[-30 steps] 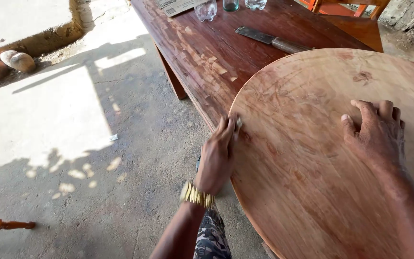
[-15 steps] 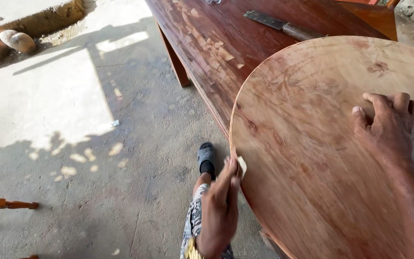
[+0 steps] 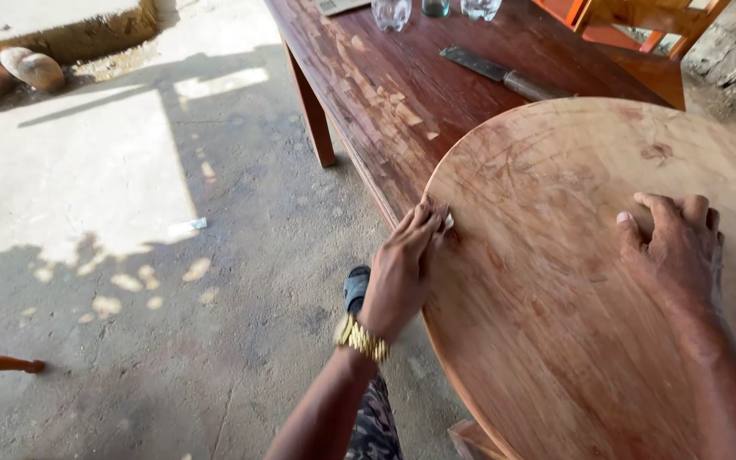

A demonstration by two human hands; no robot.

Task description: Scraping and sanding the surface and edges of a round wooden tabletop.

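The left hand (image 3: 402,273) is pinching a small pale scrap of sandpaper (image 3: 447,223) against the near-left rim of the round board (image 3: 555,281), which is lying on the desk (image 3: 402,94). The right hand (image 3: 675,247) is resting flat, fingers spread, bracing it. Judging by the streaked, scratched surface, most smoothing is outstanding.

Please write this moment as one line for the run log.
left hand: presses pale pad on round wooden top edge | right hand: flat on top

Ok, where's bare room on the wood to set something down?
The round board is bare between the left hand at its edge and the right hand. The long table is bare between knife and near edge; glasses crowd its far end.
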